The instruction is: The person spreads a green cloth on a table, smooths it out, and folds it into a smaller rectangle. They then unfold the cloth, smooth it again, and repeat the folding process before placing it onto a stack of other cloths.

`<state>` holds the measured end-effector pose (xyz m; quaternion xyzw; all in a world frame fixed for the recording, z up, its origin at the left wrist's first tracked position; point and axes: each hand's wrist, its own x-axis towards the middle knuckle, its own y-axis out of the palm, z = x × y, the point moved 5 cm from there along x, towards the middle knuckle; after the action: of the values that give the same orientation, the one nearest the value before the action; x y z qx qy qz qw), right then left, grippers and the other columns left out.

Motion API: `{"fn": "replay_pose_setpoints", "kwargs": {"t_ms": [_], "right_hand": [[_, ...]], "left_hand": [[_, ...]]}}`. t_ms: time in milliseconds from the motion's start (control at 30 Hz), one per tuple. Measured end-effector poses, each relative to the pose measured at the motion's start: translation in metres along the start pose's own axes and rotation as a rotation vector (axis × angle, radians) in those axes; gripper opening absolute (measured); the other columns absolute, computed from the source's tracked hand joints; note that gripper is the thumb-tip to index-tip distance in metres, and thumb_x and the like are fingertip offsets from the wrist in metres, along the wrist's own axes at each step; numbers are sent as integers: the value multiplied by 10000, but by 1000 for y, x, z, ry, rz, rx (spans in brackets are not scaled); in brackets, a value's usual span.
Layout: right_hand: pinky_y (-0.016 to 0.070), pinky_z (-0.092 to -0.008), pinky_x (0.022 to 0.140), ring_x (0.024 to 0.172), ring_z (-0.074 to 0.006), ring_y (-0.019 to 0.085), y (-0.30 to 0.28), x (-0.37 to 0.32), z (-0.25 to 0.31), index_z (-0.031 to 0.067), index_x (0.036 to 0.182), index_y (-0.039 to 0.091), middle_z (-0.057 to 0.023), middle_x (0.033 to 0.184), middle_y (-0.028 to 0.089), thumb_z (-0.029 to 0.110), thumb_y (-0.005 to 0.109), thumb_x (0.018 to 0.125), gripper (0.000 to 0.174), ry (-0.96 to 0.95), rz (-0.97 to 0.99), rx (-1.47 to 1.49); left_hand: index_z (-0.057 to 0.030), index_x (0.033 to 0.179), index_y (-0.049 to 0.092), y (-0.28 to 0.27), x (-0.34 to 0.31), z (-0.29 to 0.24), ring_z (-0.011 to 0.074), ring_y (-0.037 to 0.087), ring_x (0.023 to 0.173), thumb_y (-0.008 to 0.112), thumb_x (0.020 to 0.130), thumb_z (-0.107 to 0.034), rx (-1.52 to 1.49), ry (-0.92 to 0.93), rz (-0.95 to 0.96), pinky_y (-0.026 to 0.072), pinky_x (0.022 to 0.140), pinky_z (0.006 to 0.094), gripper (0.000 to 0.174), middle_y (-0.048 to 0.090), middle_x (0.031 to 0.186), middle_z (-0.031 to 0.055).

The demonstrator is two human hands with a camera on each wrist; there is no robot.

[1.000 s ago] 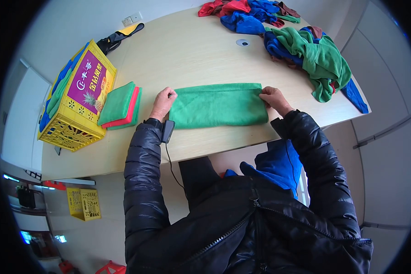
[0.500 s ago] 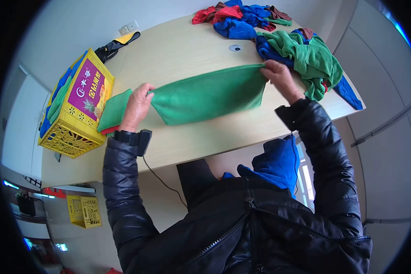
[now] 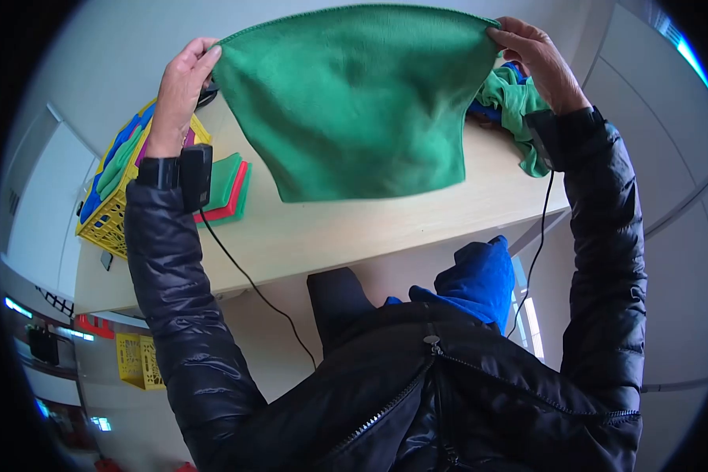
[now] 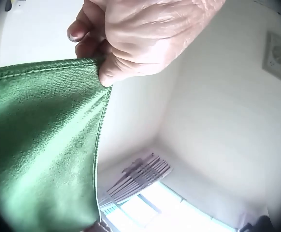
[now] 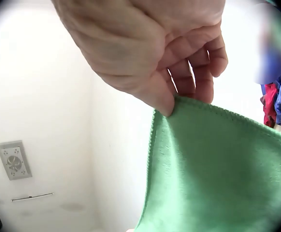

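A green cloth hangs spread out in the air above the table, its hemmed top edge stretched between both hands. The left hand pinches its upper left corner; in the left wrist view thumb and fingers of that hand meet on the corner. At the upper right corner, the right hand pinches the cloth. The right wrist view shows the right hand with its thumb pressed on the corner of the cloth, the other fingers behind it.
Folded green and red cloths lie stacked on the table, beside a yellow crate holding blue and green cloths. A loose heap of green and blue cloths is partly hidden at the right. Blue fabric hangs below the table edge.
Both hands have risen and moved apart, lifting the green cloth off the table. It was a folded strip lying flat and now hangs opened out to a larger sheet.
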<state>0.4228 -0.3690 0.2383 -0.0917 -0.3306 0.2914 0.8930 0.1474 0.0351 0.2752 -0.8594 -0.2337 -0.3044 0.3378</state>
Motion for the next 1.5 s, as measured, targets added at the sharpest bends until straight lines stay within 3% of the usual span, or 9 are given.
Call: {"fn": "replay_pose_setpoints", "kwargs": {"t_ms": [300,400,667,833,933,1067,1133,1267,1500], "right_hand": [[456,-243,764,772,-74,577,15,5,-22,90,1080,732,34,883,680,267,677,966,217,28,38,-9],[510,-229,706,755,-95,667,24,26,-60,29,1071,711,-14,889,703,229,686,955,233,276,95,15],[529,-232,705,856,-131,706,42,65,-66,48,1121,670,-9,919,689,181,625,990,192,92,35,-17],[536,-247,734,864,-129,698,54,17,-98,36,1112,666,-20,938,690,150,623,978,181,84,100,-122],[519,-261,729,822,-128,655,79,-41,-183,26,1099,663,-24,896,685,123,625,962,173,41,266,-73],[519,-303,732,791,-147,630,109,-123,-195,48,1054,680,-58,866,671,90,634,931,137,153,368,-447],[533,-360,740,816,-254,681,112,-148,-206,56,1016,696,-120,887,689,112,652,882,151,152,349,-365],[542,-387,789,888,-313,678,100,-172,-205,56,998,693,-111,958,688,90,635,875,140,94,330,-474],[537,-403,848,991,-314,650,98,-189,-195,68,959,689,-90,1005,685,58,619,846,133,-50,345,-621]], "left_hand": [[-37,1021,639,16,-7,48,33,432,743,602,1000,-204,-28,-122,77,376,669,217,172,510,804,-81],[-20,998,626,29,4,84,43,457,763,612,991,-192,171,-87,140,402,685,231,173,523,805,-66],[-3,961,590,37,24,96,154,540,753,623,958,-165,374,45,-33,456,707,310,165,588,803,75],[-29,973,598,74,-78,106,346,622,898,623,923,-128,469,74,-14,507,787,414,113,622,960,145],[-50,988,599,123,-172,114,359,609,933,642,885,-82,500,36,161,514,809,415,116,605,992,140],[-45,976,599,169,-258,111,364,601,941,673,835,-42,502,-4,306,514,807,418,159,600,984,132],[-48,940,596,182,-275,98,324,594,936,667,830,-56,469,9,349,507,801,427,131,581,957,116],[-47,935,598,187,-285,83,312,593,940,679,823,-53,478,2,357,509,803,420,139,584,966,107],[-36,951,611,193,-293,71,315,600,927,695,804,-26,500,60,373,506,790,424,170,594,988,113]]}}
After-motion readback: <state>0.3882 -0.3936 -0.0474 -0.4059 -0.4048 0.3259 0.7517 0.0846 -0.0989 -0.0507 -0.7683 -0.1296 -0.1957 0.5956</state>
